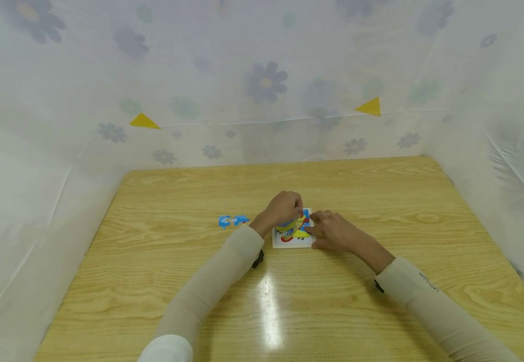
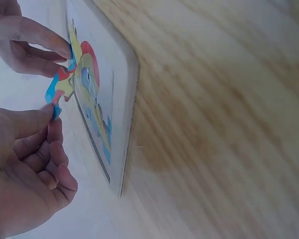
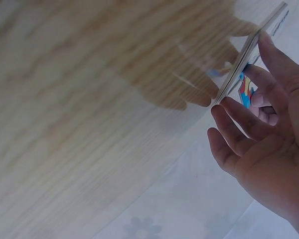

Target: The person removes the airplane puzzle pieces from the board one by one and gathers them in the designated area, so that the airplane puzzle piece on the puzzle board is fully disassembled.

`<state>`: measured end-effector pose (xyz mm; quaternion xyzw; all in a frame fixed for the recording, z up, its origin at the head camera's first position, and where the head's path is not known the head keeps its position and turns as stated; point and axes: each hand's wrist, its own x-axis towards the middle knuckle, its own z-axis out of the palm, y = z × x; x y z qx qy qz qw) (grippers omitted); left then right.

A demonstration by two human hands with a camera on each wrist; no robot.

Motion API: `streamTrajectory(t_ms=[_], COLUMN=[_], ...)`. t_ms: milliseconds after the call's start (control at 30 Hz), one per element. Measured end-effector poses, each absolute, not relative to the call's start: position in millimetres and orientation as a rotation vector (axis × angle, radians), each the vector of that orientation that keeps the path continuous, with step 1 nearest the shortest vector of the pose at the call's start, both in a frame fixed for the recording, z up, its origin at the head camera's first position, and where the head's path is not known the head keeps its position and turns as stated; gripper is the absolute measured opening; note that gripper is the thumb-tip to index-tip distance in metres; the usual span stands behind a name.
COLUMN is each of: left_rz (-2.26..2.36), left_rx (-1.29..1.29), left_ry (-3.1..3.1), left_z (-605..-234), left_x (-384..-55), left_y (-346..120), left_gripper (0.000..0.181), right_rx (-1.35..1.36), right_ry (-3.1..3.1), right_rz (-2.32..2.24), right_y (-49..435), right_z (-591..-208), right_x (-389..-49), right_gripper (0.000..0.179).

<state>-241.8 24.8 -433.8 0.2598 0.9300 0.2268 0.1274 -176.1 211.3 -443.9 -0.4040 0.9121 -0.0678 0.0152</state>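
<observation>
A small jigsaw board [image 1: 292, 245] with a white border and a yellow, red and blue picture lies on the table. My left hand [image 1: 283, 207] is over its far part. Between thumb and forefinger it pinches a blue, red and yellow puzzle piece [image 2: 51, 92], tilted up at the picture's surface. My right hand [image 1: 335, 231] is at the board's right side, thumb at the near corner and another fingertip resting on the picture. Seen from the right wrist, its other fingers [image 3: 239, 117] stretch along the board's edge [image 3: 249, 47]. The left hand hides part of the picture.
Two loose blue puzzle pieces, one on the left [image 1: 224, 221] and one beside it [image 1: 241, 219], lie left of the board near my left forearm. The wood-grain table [image 1: 189, 191] meets pale flowered sheeting [image 1: 243, 141] at its back and sides.
</observation>
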Motion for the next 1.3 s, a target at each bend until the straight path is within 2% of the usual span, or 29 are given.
streamTrajectory(t_ms=[567, 1300], left_rz=[0.768, 0.777], left_rx=[0.714, 0.699], left_ry=[2.604, 2.562], left_z=[-433, -429], left_x=[-245, -253], left_y=[9, -44], left_gripper=[0.012, 0.014], right_rx=[-1.258, -1.19], right_ry=[2.836, 2.825], right_rz=[-0.225, -0.191], right_y=[210, 210], right_z=[-444, -443], right_x=[-176, -175], right_gripper=[0.044, 0.045])
